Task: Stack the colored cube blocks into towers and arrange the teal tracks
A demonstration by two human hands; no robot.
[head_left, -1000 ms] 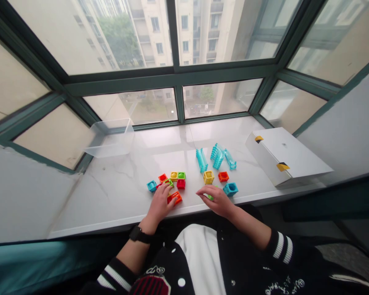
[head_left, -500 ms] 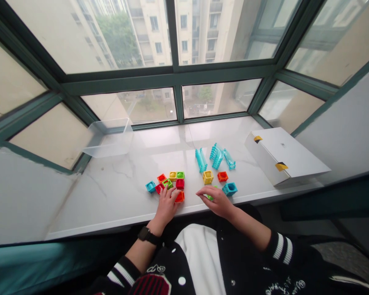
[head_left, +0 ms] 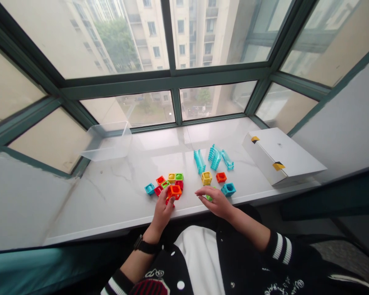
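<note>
My left hand (head_left: 162, 209) grips an orange cube block (head_left: 174, 191) between thumb and fingers, its open face turned up. Part of another reddish block shows below it, mostly hidden by the hand. Around them lie a blue cube block (head_left: 149, 189), a red block (head_left: 160, 180), a yellow block (head_left: 171, 178) and green block (head_left: 179, 176). My right hand (head_left: 214, 199) rests on the sill with fingers stretched out and thumb apart, holding nothing. It partly covers a green block (head_left: 209, 194). Near it are a yellow cube (head_left: 206, 178), an orange-red block (head_left: 221, 177) and a larger blue cube (head_left: 228, 189).
Clear turquoise track pieces (head_left: 214, 157) lie behind the right-hand blocks. A white box (head_left: 284, 155) with yellow-black tape stands at the right, a clear plastic bin (head_left: 107, 153) at the back left. The white sill (head_left: 110, 213) ends at a front edge before my body.
My left hand has picked up the orange cube block and tilted it, shifting slightly left. The right hand stays put. The view has moved a little.
</note>
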